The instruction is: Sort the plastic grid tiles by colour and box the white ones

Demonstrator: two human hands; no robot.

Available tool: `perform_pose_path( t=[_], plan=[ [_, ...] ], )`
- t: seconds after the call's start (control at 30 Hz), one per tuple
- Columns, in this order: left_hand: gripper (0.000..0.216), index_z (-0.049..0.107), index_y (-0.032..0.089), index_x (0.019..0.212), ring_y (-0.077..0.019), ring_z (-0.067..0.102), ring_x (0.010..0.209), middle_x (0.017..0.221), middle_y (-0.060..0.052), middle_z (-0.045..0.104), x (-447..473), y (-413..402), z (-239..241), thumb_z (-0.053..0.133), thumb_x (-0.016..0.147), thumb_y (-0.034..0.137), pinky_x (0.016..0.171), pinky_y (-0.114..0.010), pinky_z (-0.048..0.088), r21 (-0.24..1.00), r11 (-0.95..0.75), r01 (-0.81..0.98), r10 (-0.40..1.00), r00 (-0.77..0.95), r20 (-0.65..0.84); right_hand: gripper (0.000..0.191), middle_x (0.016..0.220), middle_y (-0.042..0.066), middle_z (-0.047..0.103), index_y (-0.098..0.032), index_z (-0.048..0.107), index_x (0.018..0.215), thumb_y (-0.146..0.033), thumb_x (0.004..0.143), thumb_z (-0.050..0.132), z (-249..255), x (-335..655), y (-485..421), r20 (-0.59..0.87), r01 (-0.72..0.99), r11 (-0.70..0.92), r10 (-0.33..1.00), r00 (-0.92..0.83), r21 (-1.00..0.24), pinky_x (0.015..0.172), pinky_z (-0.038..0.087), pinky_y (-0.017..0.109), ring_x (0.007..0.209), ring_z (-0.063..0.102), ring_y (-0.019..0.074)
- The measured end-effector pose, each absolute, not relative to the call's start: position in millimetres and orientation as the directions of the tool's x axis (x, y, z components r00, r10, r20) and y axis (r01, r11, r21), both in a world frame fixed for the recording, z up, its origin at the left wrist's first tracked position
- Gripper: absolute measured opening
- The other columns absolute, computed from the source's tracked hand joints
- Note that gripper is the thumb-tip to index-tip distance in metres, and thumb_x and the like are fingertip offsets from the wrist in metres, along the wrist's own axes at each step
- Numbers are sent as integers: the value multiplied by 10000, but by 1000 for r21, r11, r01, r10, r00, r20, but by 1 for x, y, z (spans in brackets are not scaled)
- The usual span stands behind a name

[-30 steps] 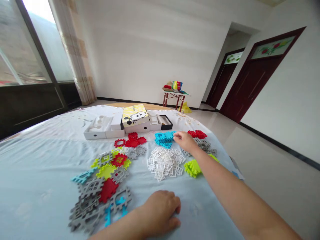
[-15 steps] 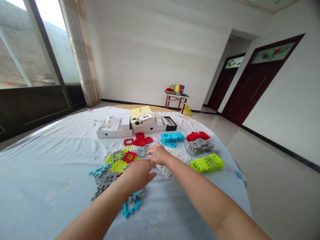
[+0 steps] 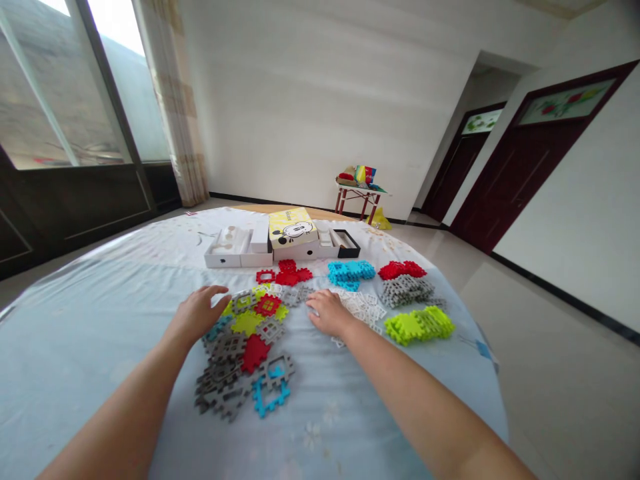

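A mixed heap of flat plastic puzzle tiles (image 3: 245,353), grey, red, yellow-green and blue, lies on the pale blue cloth (image 3: 90,347). My left hand (image 3: 197,315) rests at the heap's left edge, fingers spread and open, touching the tiles. My right hand (image 3: 327,312) lies palm down on the near edge of a pile of white tiles (image 3: 363,307), fingers loosely curled, holding nothing that I can see. Sorted stacks stand beyond: blue tiles (image 3: 351,273), red tiles (image 3: 403,269), grey tiles (image 3: 406,290) and yellow-green tiles (image 3: 420,325).
A row of white boxes (image 3: 235,248) with a yellow cartoon box (image 3: 291,228) and a black tray (image 3: 347,243) stands at the cloth's far side. Loose red tiles (image 3: 287,273) lie before them. A small red table (image 3: 357,193) stands by the far wall; doors at right.
My left hand has swung left from the middle to the heap's left edge. My right hand drew back from the blue stack to the white tiles. The view has shifted slightly.
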State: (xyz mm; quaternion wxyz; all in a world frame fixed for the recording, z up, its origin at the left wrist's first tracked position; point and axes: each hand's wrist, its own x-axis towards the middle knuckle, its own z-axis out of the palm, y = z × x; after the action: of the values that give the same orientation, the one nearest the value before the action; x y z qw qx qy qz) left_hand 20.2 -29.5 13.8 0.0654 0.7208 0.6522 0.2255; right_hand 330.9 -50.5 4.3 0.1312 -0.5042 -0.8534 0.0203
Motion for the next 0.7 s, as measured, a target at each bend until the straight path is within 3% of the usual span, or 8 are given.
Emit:
perform_pose_path(
  t=[0.2, 0.37, 0.5, 0.7],
  plan=[
    [538, 614, 123, 1055, -242, 570, 989, 1056, -115, 640, 32, -28, -1, 383, 738, 491, 872, -321, 419, 565, -158, 810, 974, 35, 223, 230, 1148, 44, 594, -214, 643, 986, -246, 779, 546, 6, 314, -56, 244, 821, 513, 854, -459, -250, 914, 349, 367, 1094, 463, 209],
    [569, 580, 131, 1110, -218, 601, 922, 1021, -87, 660, 48, -29, -4, 409, 721, 509, 798, -296, 462, 689, -167, 705, 982, 55, 182, 262, 1144, 40, 595, -207, 621, 1038, -227, 794, 527, 12, 290, -52, 296, 787, 542, 835, -463, -295, 908, 363, 331, 1066, 474, 196],
    [562, 579, 130, 1098, -217, 595, 928, 1026, -89, 660, 49, -30, -3, 432, 720, 518, 815, -300, 454, 733, -158, 662, 985, 51, 166, 283, 1099, 47, 618, -193, 613, 1055, -177, 806, 479, 15, 273, -36, 293, 806, 508, 855, -428, -304, 902, 371, 305, 1033, 498, 187],
    [504, 619, 145, 1015, -200, 606, 805, 871, -63, 681, 42, -33, 3, 408, 743, 513, 733, -277, 455, 714, -95, 694, 971, -95, 221, 374, 1137, 37, 611, -204, 582, 1124, -120, 792, 431, 9, 250, -5, 266, 835, 468, 877, -399, -290, 885, 377, 302, 1045, 500, 192]
  ],
)
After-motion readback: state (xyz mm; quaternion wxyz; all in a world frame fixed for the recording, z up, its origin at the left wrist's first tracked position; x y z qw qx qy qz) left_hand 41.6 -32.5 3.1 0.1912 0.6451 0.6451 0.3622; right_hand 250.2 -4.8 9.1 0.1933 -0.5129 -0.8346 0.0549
